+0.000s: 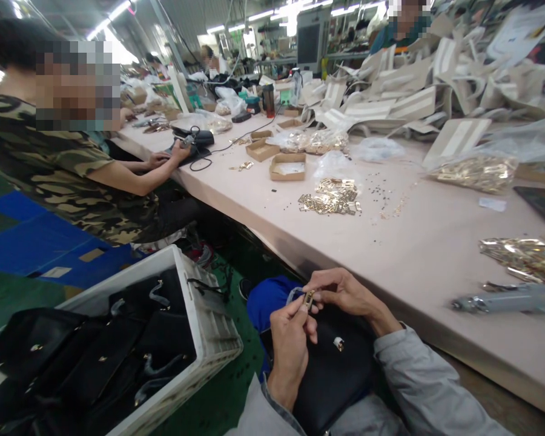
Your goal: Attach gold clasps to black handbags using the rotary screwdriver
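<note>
Small metal part handled over the lap. The gold-coloured fitting [309, 300] is held in the air above the black bag [331, 369], near the edge of the worktable [390, 260]. By the left hand [287, 345] it is pinched from below between thumb and forefinger, the other fingers being curled loosely inward. By the right hand [347, 293] it is met from the opposite side, thumb and forefinger nearly closed at its upper end; the exact contact is partly hidden by the fingers. A strip of clear film [294, 295] is seen beside the fingertips. A second metal piece [338, 344] is seen on the face of the bag. On the table, a pile of gold-coloured parts [333, 203] and a grey powered driver [504, 300] are laid apart from the hands.

For sound work, the fitting is best steadied by the left pinch while fine adjustment is made with the right fingertips. It should be gripped by its edges, so that the shiny face is not marked. Light pressure is advised, since so small a part could be dropped or could scratch the bag beneath.
</note>
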A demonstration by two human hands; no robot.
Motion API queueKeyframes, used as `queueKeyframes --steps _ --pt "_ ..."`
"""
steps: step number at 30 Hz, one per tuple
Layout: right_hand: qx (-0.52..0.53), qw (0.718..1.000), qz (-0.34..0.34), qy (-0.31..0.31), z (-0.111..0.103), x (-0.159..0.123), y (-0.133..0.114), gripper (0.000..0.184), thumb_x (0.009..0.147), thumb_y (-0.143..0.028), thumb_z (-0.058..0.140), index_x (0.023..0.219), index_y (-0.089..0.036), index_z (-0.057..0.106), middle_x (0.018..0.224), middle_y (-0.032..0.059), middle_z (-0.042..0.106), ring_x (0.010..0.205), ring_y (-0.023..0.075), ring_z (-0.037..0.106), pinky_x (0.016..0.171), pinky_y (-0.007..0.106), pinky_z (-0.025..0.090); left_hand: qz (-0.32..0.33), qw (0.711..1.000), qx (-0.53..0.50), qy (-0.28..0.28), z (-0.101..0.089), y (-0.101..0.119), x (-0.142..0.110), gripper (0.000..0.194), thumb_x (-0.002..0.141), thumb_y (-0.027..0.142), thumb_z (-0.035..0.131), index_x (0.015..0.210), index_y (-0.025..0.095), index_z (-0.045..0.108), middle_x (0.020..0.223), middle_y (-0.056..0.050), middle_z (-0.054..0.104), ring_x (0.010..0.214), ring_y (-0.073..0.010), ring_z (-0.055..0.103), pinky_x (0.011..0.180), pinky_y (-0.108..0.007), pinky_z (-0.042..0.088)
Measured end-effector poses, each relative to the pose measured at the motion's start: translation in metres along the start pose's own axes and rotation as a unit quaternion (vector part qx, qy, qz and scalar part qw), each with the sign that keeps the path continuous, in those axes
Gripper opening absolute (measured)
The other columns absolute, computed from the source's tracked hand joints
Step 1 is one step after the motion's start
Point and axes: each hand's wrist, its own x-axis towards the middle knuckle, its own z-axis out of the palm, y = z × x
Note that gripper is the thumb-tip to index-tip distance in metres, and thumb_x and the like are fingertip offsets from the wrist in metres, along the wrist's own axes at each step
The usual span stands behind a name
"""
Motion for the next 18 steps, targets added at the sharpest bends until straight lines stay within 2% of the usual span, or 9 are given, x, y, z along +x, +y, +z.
queueKeyframes --steps 7,12,18 --pt "-0.054 0.998 -0.009 0.009 -0.001 0.004 -0.004 0.027 0.095 -0.036 0.072 0.113 -0.017 0.080 0.090 0.0066 0.066 0.074 0.0139 0.063 0.065 0.025 0.050 -0.049 0.996 -0.065 0.020 -0.001 0.004 0.004 0.028 0.077 0.025 0.072 0.095 0.005 0.081 0.081 -0.009 0.068 0.047 -0.0066 0.049 0.039 -0.020 0.037" --pt "-0.054 0.998 -0.016 0.010 0.004 0.004 -0.003 0.025 0.098 -0.034 0.069 0.114 -0.018 0.079 0.090 0.0056 0.065 0.073 0.0132 0.064 0.065 0.025 0.051 -0.039 0.998 -0.052 0.027 -0.003 0.001 0.004 0.029 0.076 0.022 0.069 0.097 0.006 0.081 0.081 -0.008 0.068 0.045 -0.0055 0.048 0.038 -0.020 0.037" --pt "-0.011 0.999 0.018 -0.029 0.003 0.003 -0.010 0.030 0.096 -0.037 0.070 0.115 -0.015 0.076 0.092 0.0060 0.066 0.075 0.0152 0.068 0.066 0.027 0.054 -0.021 0.999 0.023 0.015 -0.004 -0.006 0.002 0.027 0.083 0.026 0.064 0.095 0.007 0.079 0.061 0.000 0.060 0.036 -0.0030 0.035 0.034 -0.018 0.027"
